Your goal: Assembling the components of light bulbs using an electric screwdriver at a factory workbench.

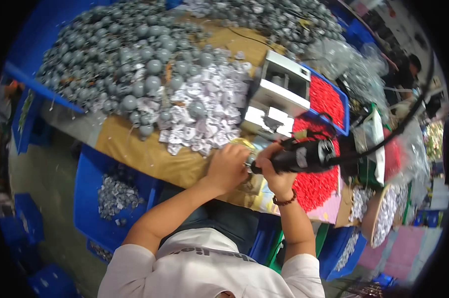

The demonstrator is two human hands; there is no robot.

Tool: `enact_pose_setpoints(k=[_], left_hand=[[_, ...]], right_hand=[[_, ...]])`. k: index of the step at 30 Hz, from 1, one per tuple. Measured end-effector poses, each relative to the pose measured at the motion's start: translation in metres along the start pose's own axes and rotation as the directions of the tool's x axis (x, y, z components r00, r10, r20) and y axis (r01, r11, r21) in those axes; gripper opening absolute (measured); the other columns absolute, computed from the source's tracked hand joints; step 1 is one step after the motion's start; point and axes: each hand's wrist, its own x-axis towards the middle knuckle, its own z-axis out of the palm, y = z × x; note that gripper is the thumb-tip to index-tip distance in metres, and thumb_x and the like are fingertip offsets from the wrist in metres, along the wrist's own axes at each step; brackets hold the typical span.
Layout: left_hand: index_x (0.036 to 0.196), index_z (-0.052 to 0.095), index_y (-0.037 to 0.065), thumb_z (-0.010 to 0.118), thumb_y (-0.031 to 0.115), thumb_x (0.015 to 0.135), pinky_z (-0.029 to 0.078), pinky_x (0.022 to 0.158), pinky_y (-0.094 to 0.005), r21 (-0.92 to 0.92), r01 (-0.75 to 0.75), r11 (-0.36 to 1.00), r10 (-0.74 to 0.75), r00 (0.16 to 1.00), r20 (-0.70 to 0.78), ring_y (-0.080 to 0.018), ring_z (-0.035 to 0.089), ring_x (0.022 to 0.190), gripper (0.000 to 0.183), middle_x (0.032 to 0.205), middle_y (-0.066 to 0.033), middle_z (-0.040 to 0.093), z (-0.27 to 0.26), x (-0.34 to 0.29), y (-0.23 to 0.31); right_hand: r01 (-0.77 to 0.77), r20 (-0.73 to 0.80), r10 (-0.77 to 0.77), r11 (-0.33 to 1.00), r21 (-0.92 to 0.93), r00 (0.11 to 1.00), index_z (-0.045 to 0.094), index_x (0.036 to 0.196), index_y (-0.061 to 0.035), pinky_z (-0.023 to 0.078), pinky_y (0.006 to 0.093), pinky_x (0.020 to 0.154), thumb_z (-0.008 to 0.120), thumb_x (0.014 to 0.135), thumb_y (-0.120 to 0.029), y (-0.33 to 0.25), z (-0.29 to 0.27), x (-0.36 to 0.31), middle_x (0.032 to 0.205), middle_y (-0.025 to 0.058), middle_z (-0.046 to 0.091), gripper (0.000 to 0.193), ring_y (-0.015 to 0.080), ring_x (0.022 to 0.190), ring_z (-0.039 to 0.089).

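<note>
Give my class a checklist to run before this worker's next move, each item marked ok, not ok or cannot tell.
1. Right hand grips the black power tool: ok.
2. Left hand clear of the tool's tip: not ok, right beside it.
3. Left hand holding a part: cannot tell, fingers and blur hide it.
4. Cord clear of the left hand: ok, it runs off rightward.
5. Right wrist bare: not ok, it wears a beaded bracelet.
</note>
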Motion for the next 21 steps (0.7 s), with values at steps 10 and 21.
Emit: enact_pose_setpoints(k=[10, 21], left_hand=[[0.113, 0.068, 0.010, 0.078, 0.010, 0.078, 0.045, 0.095, -0.0441, 0.005, -0.100, 0.995, 0.100, 0.995, -0.015, -0.0286, 0.061, 0.116, 0.036, 0.113, -0.0069, 0.069, -0.005, -0.011, -0.002], [0.114, 0.067, 0.009, 0.081, 0.011, 0.078, 0.046, 0.093, -0.0439, 0.009, -0.143, 0.990, 0.143, 0.989, -0.034, -0.0306, 0.064, 0.110, 0.039, 0.112, -0.0108, 0.069, -0.007, -0.015, -0.003]], right_hand=[[-0.114, -0.372, 0.065, 0.987, -0.113, 0.926, 0.045, 0.143, 0.0025, 0.053, 0.0334, 0.082, 0.064, 0.097, -0.002, 0.013, -0.035, 0.015, 0.125, 0.0148, 0.059, 0.050, 0.0211, 0.097, 0.064], [-0.160, -0.139, 0.127, 0.954, -0.252, 0.982, 0.072, 0.102, 0.0016, 0.055, 0.0309, 0.071, 0.069, 0.092, 0.002, 0.009, 0.015, -0.021, 0.093, 0.0125, 0.073, 0.011, 0.0208, 0.078, 0.071]])
